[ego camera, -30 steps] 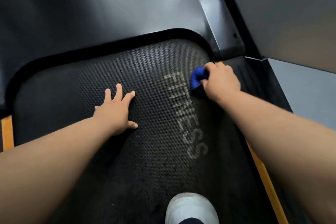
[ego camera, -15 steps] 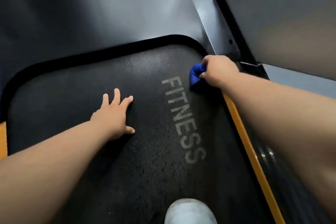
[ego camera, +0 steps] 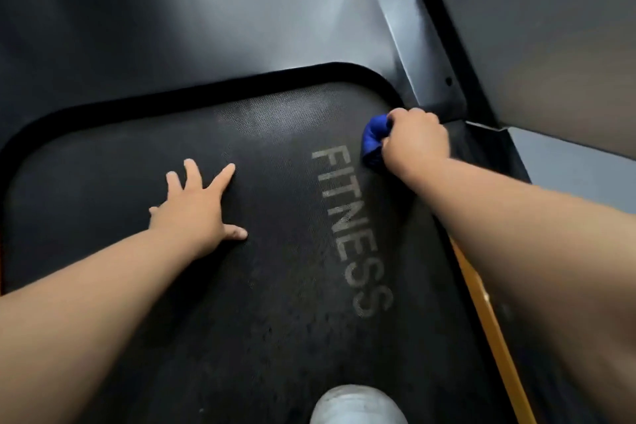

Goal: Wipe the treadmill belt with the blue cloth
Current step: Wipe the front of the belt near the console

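Right hand [ego camera: 414, 139] closed in a fist around blue cloth [ego camera: 373, 139], bunched; cloth protruding from the thumb side of the fist and pressed onto treadmill belt [ego camera: 275, 286]. Located at the far right corner of the belt, just beside the top of the "FITNESS" lettering [ego camera: 347, 227] and close to the black curved border [ego camera: 206, 95] where it rounds the corner. Most of the cloth hidden under the fist; extent not determinable.

Left hand [ego camera: 196, 213] open, palm down, fingers spread, flat on the belt left of the lettering and well apart from the cloth. Holding nothing. Both forearms bare, extended forward from the bottom corners of the view.

Belt surface dark, finely textured, with mottled dull patches toward the near end. Lettering grey, running lengthwise toward the viewer.

White shoe [ego camera: 358, 406] at the bottom edge, toe on the belt, partly cut off. Orange strip [ego camera: 495, 330] along the right edge of the belt, partly covered by the right forearm. Grey motor cover [ego camera: 206, 10] beyond the far border. Angled frame upright [ego camera: 423, 55] at upper right, just beyond the fist.
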Demonstrator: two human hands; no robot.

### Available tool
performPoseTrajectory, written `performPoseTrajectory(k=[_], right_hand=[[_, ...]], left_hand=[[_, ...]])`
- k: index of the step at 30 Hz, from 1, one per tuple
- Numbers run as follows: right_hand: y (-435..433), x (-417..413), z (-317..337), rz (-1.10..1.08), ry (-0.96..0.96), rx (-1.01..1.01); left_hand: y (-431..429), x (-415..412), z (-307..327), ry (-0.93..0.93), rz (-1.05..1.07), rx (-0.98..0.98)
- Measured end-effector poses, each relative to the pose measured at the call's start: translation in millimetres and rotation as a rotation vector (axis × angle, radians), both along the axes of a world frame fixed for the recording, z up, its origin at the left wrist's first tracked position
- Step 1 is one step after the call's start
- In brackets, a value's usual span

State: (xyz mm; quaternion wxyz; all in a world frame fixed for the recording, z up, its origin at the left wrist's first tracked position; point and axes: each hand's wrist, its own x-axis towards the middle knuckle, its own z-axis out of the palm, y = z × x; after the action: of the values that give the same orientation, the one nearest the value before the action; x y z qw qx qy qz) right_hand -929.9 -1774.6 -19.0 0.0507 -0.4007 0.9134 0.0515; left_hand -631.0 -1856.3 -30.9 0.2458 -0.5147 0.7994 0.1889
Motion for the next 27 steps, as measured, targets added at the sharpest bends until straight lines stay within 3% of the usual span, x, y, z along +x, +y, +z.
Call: performPoseTrajectory(k=[3,6,9,13,18,24,27], right_hand=[[-6.4,49.1,-1.3,0.081,-0.096,-0.045],[2.1,85.7,-10.7,0.295,-0.221,-0.080],[-8.2,62.6,-11.3,0.408,-0.097,-0.064],[-32.6,16.8,0.1,0.285,0.111,0.045],[-42.0,27.7,0.5,0.122,0.037,0.017],[-20.0,87.6,-5.0,0.464,-0.092,-0.071],[-36.0,34.5,6.1,0.380,0.049,0.032]], left_hand=[[-4.7,-7.4,-1.7,-0.013,-0.013,0.025],[-4.5,-10.2,-2.3,-0.018,-0.004,0.033],[-3.9,-7.7,-1.7,-0.009,-0.016,0.030],[-4.1,-3.4,-2.4,0.004,-0.028,0.040],[-8.0,-12.3,0.3,-0.026,-0.013,0.101],[-7.3,-13.3,-0.7,-0.023,-0.010,0.114],[-6.9,-11.0,-0.2,-0.017,-0.025,0.099]])
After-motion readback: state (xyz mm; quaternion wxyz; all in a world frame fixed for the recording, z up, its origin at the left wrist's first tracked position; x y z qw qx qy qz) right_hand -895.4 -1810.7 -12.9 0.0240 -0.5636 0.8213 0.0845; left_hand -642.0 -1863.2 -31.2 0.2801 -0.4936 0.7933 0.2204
